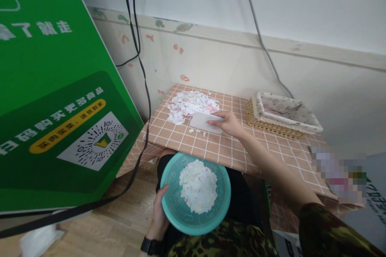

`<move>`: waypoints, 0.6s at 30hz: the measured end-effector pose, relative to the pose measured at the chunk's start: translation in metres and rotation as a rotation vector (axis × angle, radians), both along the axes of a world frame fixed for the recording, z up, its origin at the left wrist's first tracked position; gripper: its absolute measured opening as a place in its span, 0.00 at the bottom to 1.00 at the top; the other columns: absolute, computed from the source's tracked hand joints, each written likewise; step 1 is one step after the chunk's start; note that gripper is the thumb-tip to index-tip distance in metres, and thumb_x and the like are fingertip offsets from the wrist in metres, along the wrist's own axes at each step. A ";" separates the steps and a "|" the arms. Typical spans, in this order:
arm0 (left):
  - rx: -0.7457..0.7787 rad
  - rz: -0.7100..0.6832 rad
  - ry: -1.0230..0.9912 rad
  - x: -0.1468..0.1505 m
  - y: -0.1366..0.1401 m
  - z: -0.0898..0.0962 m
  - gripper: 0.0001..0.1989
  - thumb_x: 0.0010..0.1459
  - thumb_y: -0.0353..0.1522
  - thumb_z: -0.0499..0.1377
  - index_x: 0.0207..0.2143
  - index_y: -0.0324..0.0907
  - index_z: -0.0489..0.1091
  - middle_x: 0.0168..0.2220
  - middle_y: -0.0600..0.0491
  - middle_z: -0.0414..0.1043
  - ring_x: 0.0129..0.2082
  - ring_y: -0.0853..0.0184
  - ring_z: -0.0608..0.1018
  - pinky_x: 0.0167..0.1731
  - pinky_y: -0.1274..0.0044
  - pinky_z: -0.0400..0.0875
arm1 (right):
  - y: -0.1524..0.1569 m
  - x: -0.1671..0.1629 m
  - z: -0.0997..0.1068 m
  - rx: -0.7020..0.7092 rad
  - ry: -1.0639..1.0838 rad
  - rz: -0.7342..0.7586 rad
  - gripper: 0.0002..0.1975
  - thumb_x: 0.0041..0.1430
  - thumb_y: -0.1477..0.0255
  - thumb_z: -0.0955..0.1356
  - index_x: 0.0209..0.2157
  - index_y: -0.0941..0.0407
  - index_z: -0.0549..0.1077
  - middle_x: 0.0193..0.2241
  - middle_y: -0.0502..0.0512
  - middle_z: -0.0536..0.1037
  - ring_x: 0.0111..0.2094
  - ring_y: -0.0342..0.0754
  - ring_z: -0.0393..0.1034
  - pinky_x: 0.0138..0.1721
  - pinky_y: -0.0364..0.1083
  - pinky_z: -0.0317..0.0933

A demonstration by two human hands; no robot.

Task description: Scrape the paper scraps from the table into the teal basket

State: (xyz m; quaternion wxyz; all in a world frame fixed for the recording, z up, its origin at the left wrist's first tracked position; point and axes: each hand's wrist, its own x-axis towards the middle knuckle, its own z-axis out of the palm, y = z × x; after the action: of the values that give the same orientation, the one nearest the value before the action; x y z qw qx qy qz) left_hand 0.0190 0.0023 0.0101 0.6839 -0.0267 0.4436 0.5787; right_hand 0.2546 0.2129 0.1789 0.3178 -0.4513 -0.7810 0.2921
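Observation:
My left hand [159, 209] is closed around the left rim of a round teal plastic colander [169, 168], which rests on my lap below the table edge. A heap of torn white paper scraps [198, 186] fills the colander's middle. Over the table, my right hand [226, 122] pinches a flat white rectangular card [203, 121] by its right end. The card lies low against the tabletop, beside a larger pile of white and pink paper scraps [193, 102]. A few small loose scraps [197, 130] lie just in front of the card.
A brown-and-white checked cloth [241, 148] covers the table. A fabric-lined wicker basket [280, 128] stands at the back right. On the left leans a large green sign [54, 68], with a black strap [146, 88] hanging before it. A grey cable [259, 32] runs down the wall.

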 end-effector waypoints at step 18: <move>0.001 0.069 0.025 0.000 -0.004 0.034 0.10 0.44 0.31 0.61 0.31 0.36 0.76 0.28 0.47 0.79 0.28 0.57 0.79 0.37 0.66 0.72 | -0.067 0.005 -0.019 0.226 -0.116 -0.073 0.13 0.57 0.74 0.64 0.42 0.50 0.76 0.39 0.52 0.79 0.36 0.49 0.74 0.38 0.47 0.66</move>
State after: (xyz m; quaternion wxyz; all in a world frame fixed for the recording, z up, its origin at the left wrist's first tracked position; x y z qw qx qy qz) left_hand 0.0190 -0.0014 0.0444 0.6580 -0.0346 0.4505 0.6025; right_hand 0.2592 0.1461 0.1599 0.3313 -0.4570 -0.8091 0.1638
